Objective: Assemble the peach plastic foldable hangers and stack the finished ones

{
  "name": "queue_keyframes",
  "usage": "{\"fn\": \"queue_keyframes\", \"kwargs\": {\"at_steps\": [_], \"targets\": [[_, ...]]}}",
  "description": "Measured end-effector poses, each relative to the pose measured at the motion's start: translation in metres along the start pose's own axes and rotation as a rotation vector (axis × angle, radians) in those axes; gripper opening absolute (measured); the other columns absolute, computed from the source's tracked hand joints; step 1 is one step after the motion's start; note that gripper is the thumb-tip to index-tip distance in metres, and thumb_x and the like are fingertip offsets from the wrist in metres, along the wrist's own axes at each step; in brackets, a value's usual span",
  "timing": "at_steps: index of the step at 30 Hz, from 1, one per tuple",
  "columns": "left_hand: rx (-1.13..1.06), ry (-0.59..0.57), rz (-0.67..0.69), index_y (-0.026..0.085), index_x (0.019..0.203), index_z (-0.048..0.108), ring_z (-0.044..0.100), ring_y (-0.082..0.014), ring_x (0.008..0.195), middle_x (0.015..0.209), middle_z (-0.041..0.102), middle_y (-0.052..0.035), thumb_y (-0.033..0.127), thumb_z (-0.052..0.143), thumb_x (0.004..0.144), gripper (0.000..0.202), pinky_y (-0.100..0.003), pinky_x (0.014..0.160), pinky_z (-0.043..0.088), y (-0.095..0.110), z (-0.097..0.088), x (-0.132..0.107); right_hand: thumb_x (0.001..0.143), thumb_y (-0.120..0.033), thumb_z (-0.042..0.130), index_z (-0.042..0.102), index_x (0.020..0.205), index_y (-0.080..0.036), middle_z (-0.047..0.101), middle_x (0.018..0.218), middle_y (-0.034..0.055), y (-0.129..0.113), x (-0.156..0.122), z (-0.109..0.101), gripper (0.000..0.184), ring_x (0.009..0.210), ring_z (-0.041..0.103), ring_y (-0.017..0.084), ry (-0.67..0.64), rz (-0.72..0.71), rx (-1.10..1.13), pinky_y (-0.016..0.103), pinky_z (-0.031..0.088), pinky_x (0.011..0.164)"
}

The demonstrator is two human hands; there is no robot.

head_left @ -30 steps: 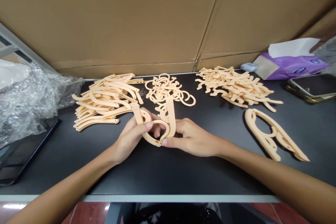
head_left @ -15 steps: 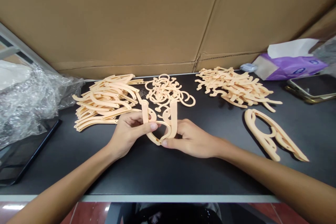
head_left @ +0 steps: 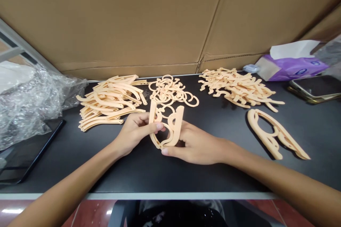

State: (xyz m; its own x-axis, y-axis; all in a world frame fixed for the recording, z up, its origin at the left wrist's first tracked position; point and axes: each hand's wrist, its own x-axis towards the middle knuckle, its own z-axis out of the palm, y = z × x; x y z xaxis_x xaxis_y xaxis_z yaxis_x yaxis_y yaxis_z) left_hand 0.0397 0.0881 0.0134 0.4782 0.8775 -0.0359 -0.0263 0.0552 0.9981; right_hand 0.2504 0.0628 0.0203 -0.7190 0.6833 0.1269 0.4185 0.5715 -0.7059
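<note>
Between my two hands is a peach plastic folding hanger point(head_left: 176, 127), its two arms folded up side by side with a curved hook between them. My left hand point(head_left: 141, 127) pinches its left arm, thumb in front. My right hand point(head_left: 191, 143) grips the lower right part, the thumb at the bottom joint and the other fingers hidden behind. Beyond my left hand lies a pile of curved hanger arms point(head_left: 109, 101). Several loose hooks point(head_left: 170, 90) lie behind the held hanger. Another folded hanger point(head_left: 275, 133) rests on the table to the right.
A heap of shorter wavy arms point(head_left: 237, 87) lies at the back right, near a purple tissue pack point(head_left: 295, 65) and a phone point(head_left: 317, 87). Bubble wrap point(head_left: 32, 99) and a dark tablet point(head_left: 29, 152) occupy the left. Cardboard point(head_left: 133, 21) stands behind the black table point(head_left: 128, 177).
The held hanger has tilted and shifted slightly right, its right arm leaning outward. Both hands keep their grip. The view has moved a little.
</note>
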Motion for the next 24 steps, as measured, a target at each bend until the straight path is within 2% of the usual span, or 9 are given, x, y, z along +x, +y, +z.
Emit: {"fn": "queue_keyframes", "kwargs": {"at_steps": [3, 7, 9, 12, 14, 16, 18, 21, 24], "targets": [[0.159, -0.055, -0.026, 0.013, 0.078, 0.072, 0.056, -0.0099, 0.062, 0.07, 0.065, -0.0007, 0.035, 0.076, 0.082, 0.023, -0.02, 0.057, 0.044, 0.008, -0.002, -0.001, 0.089, -0.039, 0.069, 0.072, 0.094, -0.027, 0.068, 0.112, 0.0004, -0.012, -0.005, -0.002, 0.013, 0.103, 0.059, 0.021, 0.012, 0.015, -0.15, 0.037, 0.041, 0.089], [0.435, -0.244, -0.108, 0.013, 0.076, 0.065, 0.048, -0.01, 0.06, 0.067, 0.056, 0.0023, 0.042, 0.07, 0.086, 0.031, -0.023, 0.054, 0.038, 0.019, 0.0, -0.007, 0.085, -0.05, 0.072, 0.069, 0.081, -0.024, 0.062, 0.075, 0.0, -0.018, -0.031, 0.001, 0.027, 0.079, 0.055, 0.021, 0.03, 0.112, -0.373, 0.037, 0.039, 0.077], [0.659, -0.281, -0.062, 0.015, 0.072, 0.063, 0.045, -0.0107, 0.06, 0.066, 0.052, 0.0029, 0.045, 0.066, 0.089, 0.035, -0.025, 0.055, 0.036, 0.021, 0.004, -0.01, 0.085, -0.053, 0.071, 0.063, 0.077, -0.02, 0.06, 0.073, 0.0014, -0.015, -0.05, 0.006, 0.035, 0.078, 0.053, 0.021, 0.092, 0.149, -0.455, 0.038, 0.039, 0.078], [0.956, -0.256, 0.107, 0.017, 0.08, 0.066, 0.054, -0.016, 0.077, 0.08, 0.058, -0.0004, 0.046, 0.065, 0.091, 0.031, -0.029, 0.071, 0.044, 0.016, 0.007, -0.012, 0.088, -0.048, 0.069, 0.052, 0.071, -0.019, 0.055, 0.07, 0.0002, -0.008, -0.078, 0.01, 0.039, 0.07, 0.049, 0.017, 0.147, 0.187, -0.504, 0.034, 0.037, 0.069], [1.046, -0.209, 0.189, 0.02, 0.105, 0.068, 0.058, -0.0207, 0.096, 0.101, 0.061, -0.0039, 0.048, 0.068, 0.088, 0.032, -0.034, 0.086, 0.047, 0.011, 0.007, -0.012, 0.09, -0.046, 0.068, 0.05, 0.072, -0.019, 0.054, 0.071, 0.0004, -0.004, -0.09, 0.01, 0.037, 0.069, 0.048, 0.017, 0.193, 0.181, -0.524, 0.034, 0.038, 0.068], [1.066, -0.168, 0.217, 0.023, 0.122, 0.064, 0.058, -0.0223, 0.102, 0.114, 0.058, -0.0062, 0.05, 0.069, 0.087, 0.045, -0.037, 0.092, 0.048, 0.006, 0.005, -0.011, 0.091, -0.042, 0.066, 0.055, 0.08, -0.018, 0.059, 0.078, 0.0035, -0.002, -0.094, 0.007, 0.028, 0.075, 0.051, 0.019, 0.246, 0.139, -0.512, 0.036, 0.042, 0.071], [1.044, -0.167, 0.253, 0.023, 0.12, 0.065, 0.058, -0.0214, 0.1, 0.112, 0.058, -0.0063, 0.049, 0.065, 0.09, 0.039, -0.036, 0.091, 0.048, 0.002, 0.002, -0.009, 0.093, -0.035, 0.064, 0.061, 0.1, -0.017, 0.066, 0.097, 0.0096, -0.002, -0.091, 0.002, 0.02, 0.091, 0.057, 0.023, 0.264, 0.07, -0.464, 0.039, 0.049, 0.08], [1.004, -0.224, 0.328, 0.023, 0.11, 0.072, 0.058, -0.0201, 0.098, 0.104, 0.06, -0.0058, 0.042, 0.057, 0.097, 0.028, -0.034, 0.09, 0.048, 0.0, -0.001, -0.005, 0.096, -0.03, 0.059, 0.06, 0.126, -0.02, 0.058, 0.135, 0.0147, -0.001, -0.076, -0.004, 0.032, 0.125, 0.052, 0.027, 0.19, -0.012, -0.408, 0.046, 0.049, 0.1], [0.995, -0.24, 0.366, 0.023, 0.108, 0.075, 0.059, -0.0198, 0.097, 0.102, 0.062, -0.0068, 0.04, 0.055, 0.098, 0.028, -0.034, 0.088, 0.049, -0.001, -0.002, -0.002, 0.097, -0.035, 0.058, 0.058, 0.136, -0.024, 0.048, 0.152, 0.0121, 0.003, -0.061, -0.006, 0.04, 0.143, 0.038, 0.029, 0.085, -0.022, -0.394, 0.053, 0.04, 0.113]]}}
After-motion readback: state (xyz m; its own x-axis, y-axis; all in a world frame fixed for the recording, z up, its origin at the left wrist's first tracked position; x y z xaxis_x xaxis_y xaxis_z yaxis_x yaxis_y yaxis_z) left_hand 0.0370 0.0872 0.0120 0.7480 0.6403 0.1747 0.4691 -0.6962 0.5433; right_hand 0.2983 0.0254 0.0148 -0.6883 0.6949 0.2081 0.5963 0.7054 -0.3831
